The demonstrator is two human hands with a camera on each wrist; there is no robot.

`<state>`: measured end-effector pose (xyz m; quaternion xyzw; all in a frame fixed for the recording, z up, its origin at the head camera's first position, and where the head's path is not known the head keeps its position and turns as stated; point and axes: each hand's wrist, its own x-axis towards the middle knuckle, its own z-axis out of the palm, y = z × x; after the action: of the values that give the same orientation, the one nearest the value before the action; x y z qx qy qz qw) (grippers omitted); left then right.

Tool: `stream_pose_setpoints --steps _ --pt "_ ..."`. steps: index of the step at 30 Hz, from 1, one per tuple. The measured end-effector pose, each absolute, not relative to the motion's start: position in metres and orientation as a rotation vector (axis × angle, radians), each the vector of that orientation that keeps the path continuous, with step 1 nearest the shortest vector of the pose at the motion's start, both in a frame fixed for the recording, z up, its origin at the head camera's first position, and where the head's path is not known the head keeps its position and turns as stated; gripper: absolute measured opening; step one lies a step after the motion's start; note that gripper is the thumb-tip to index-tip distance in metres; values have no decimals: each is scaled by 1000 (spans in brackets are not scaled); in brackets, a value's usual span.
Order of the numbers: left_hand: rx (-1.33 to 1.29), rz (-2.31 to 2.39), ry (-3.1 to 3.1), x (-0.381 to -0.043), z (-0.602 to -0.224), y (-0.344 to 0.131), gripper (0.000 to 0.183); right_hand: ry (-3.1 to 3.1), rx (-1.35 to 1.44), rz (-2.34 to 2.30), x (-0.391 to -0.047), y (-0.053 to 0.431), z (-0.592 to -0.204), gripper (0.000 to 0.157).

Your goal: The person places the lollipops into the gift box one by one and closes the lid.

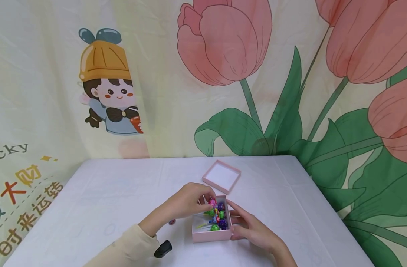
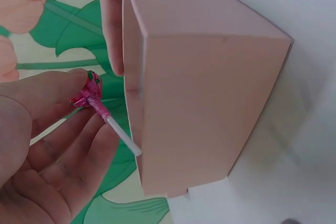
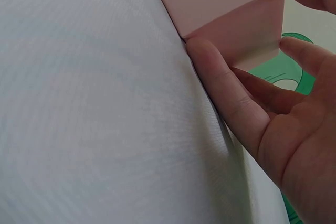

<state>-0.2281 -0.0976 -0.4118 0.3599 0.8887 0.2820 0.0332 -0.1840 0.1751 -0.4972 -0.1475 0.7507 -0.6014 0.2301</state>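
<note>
My left hand point(image 1: 193, 200) pinches a lollipop in a pink wrapper point(image 1: 212, 203) between thumb and fingertips, over the open pink box point(image 1: 211, 236). In the left wrist view its white stick point(image 2: 123, 136) slants down beside the box rim. Inside the box lie several lollipops point(image 1: 222, 224) in purple, green and mixed-colour wrappers, sticks toward the left. My right hand point(image 1: 253, 228) rests along the box's right side. The right wrist view has the thumb point(image 3: 207, 56) low against that wall near the corner, other fingers point(image 3: 307, 53) spread along it.
Beyond the box, the pink-rimmed lid point(image 1: 221, 177) lies on the white-covered table point(image 1: 123, 193), white inside up. A small dark red round item point(image 1: 171, 221) lies left of the box, close to my left forearm. A printed curtain point(image 1: 163, 74) hangs behind the table.
</note>
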Motion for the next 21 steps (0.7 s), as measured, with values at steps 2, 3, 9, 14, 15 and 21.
stream_pose_setpoints --steps 2,3,9,14,15,21 --pt "1100 874 2724 -227 -413 -96 16 2061 -405 -1655 -185 175 -498 79" --pt "1103 875 2720 -227 -414 -96 15 2059 -406 -1655 -185 175 -498 79" --pt "1144 887 2699 -226 -417 -92 15 2059 -416 -1656 -184 175 -498 79" --pt "1136 861 2691 -224 -422 -91 13 2055 -415 -1661 -184 175 -498 80" --pt "1132 853 2689 -224 -423 -91 13 2053 -415 -1663 -183 175 -498 80" --pt "1118 831 2671 -222 -429 -91 13 2055 -419 -1661 -184 176 -498 78"
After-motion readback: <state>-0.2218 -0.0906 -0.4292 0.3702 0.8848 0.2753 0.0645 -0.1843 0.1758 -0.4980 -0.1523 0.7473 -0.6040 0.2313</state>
